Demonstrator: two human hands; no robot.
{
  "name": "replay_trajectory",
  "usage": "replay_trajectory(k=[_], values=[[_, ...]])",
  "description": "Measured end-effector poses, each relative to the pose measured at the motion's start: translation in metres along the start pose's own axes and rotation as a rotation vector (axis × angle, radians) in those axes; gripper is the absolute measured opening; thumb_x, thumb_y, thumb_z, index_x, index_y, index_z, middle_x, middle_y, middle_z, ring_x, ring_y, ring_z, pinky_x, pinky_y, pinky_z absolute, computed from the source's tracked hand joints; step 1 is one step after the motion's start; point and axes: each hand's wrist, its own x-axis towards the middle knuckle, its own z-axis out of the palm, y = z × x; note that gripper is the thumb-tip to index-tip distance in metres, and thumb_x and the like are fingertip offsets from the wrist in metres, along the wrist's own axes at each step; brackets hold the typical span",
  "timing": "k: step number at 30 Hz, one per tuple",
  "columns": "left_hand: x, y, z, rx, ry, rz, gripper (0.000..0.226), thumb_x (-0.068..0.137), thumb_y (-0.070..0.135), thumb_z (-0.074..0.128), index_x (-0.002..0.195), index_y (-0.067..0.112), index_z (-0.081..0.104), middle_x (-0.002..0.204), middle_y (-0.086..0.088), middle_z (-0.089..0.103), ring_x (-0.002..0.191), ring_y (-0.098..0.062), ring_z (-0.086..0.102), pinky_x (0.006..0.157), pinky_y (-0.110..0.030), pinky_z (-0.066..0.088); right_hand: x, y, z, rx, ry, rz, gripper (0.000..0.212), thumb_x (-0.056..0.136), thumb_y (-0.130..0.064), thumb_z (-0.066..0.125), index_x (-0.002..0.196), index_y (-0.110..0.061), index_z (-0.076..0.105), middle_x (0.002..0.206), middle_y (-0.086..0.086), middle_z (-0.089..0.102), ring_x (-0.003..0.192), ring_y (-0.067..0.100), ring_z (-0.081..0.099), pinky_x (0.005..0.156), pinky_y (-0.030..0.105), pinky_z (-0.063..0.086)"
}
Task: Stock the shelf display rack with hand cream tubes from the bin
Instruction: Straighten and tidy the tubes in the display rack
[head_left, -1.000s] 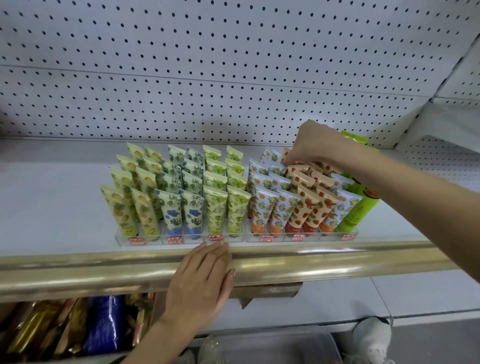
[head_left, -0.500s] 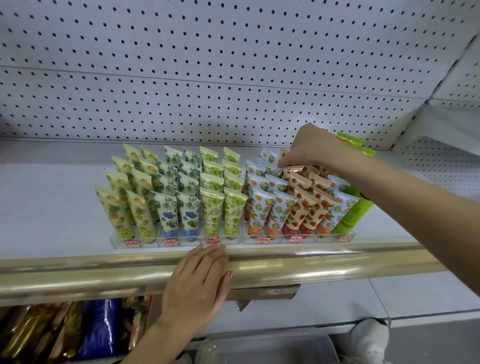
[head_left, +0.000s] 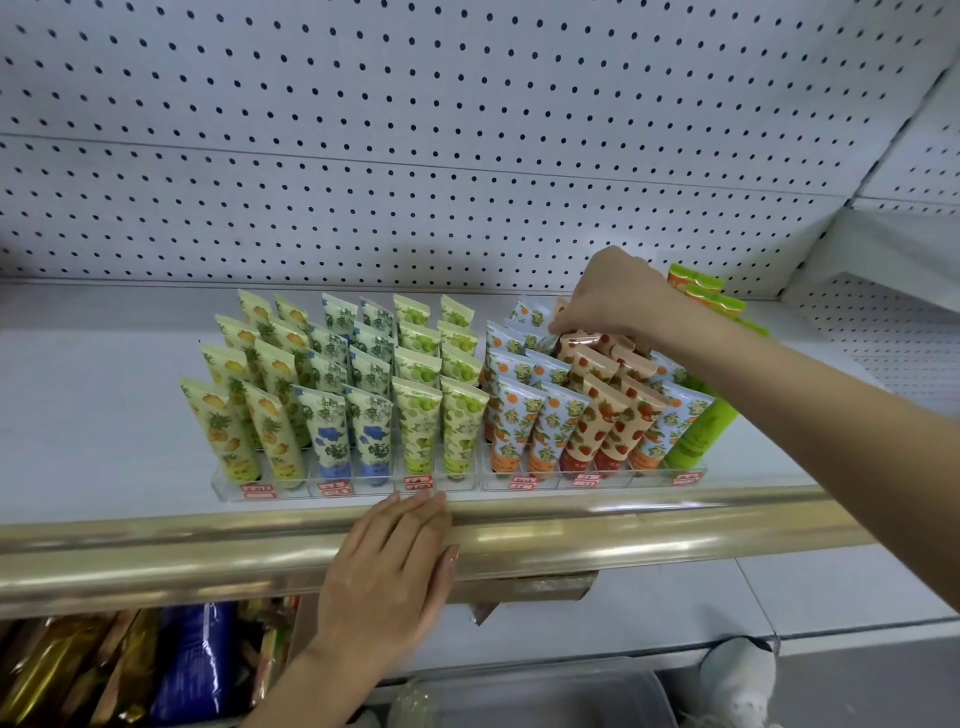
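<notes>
A clear acrylic display rack (head_left: 363, 491) on the white shelf holds rows of upright hand cream tubes: yellow, blue-flowered, green, orange-flowered and strawberry print. My right hand (head_left: 618, 301) reaches over the back right rows and pinches the top of a strawberry tube (head_left: 582, 344) standing in the rack. My left hand (head_left: 395, 566) rests flat on the gold shelf rail (head_left: 156, 551), fingertips touching the rack's front edge. A clear plastic bin (head_left: 545, 691) sits low, below the shelf.
Bright green tubes (head_left: 701, 431) stand at the rack's right end. White pegboard (head_left: 415, 156) backs the shelf. Gold and blue packets (head_left: 192, 660) fill the lower shelf at left. A white shoe (head_left: 737, 680) shows at bottom right.
My right hand has stayed over the back strawberry tubes, shifting only slightly. My left hand still lies on the rail. The view has tilted a little.
</notes>
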Motion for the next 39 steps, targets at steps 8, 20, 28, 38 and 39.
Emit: replay_trajectory(k=[8, 20, 28, 38, 39], values=[[0.001, 0.0, -0.001, -0.008, 0.007, 0.003, 0.043, 0.1, 0.028, 0.039, 0.091, 0.006, 0.075, 0.102, -0.006, 0.073, 0.105, -0.017, 0.057, 0.095, -0.035, 0.044, -0.002, -0.006, -0.003, -0.025, -0.002, -0.043, 0.042, 0.071, -0.018, 0.073, 0.051, -0.014, 0.036, 0.046, 0.0, 0.028, 0.044, 0.018, 0.029, 0.051, 0.024, 0.029], [0.001, -0.002, -0.002, -0.018, 0.003, 0.016, 0.04, 0.098, 0.027, 0.042, 0.089, 0.007, 0.076, 0.102, -0.005, 0.073, 0.107, -0.016, 0.056, 0.102, -0.03, 0.039, 0.005, -0.018, -0.005, -0.036, 0.072, -0.198, 0.023, 0.078, -0.03, 0.076, 0.076, -0.008, 0.071, 0.064, -0.001, 0.059, 0.075, 0.021, 0.059, 0.087, 0.041, 0.049], [0.0, -0.004, 0.002, -0.01, 0.009, 0.019, 0.037, 0.095, 0.028, 0.046, 0.09, 0.008, 0.077, 0.103, -0.004, 0.073, 0.106, -0.016, 0.058, 0.096, -0.035, 0.044, 0.01, -0.018, -0.002, 0.096, 0.043, -0.231, 0.018, 0.08, -0.027, 0.074, 0.071, -0.012, 0.068, 0.06, -0.006, 0.056, 0.074, 0.02, 0.057, 0.091, 0.046, 0.048], [-0.002, -0.003, 0.002, 0.004, 0.018, 0.011, 0.026, 0.086, 0.025, 0.056, 0.089, 0.01, 0.077, 0.103, -0.003, 0.073, 0.106, -0.015, 0.059, 0.097, -0.035, 0.045, 0.017, -0.015, -0.005, 0.138, 0.004, -0.287, 0.017, 0.079, -0.029, 0.075, 0.072, -0.014, 0.069, 0.055, -0.008, 0.054, 0.054, 0.006, 0.045, 0.089, 0.042, 0.048], [-0.002, -0.003, 0.002, 0.005, 0.017, 0.01, 0.026, 0.086, 0.025, 0.057, 0.089, 0.01, 0.077, 0.103, -0.003, 0.073, 0.106, -0.015, 0.059, 0.096, -0.035, 0.045, 0.017, -0.015, -0.005, 0.141, -0.004, -0.288, 0.018, 0.079, -0.029, 0.075, 0.071, -0.014, 0.069, 0.055, -0.007, 0.054, 0.053, 0.007, 0.046, 0.088, 0.041, 0.048]])
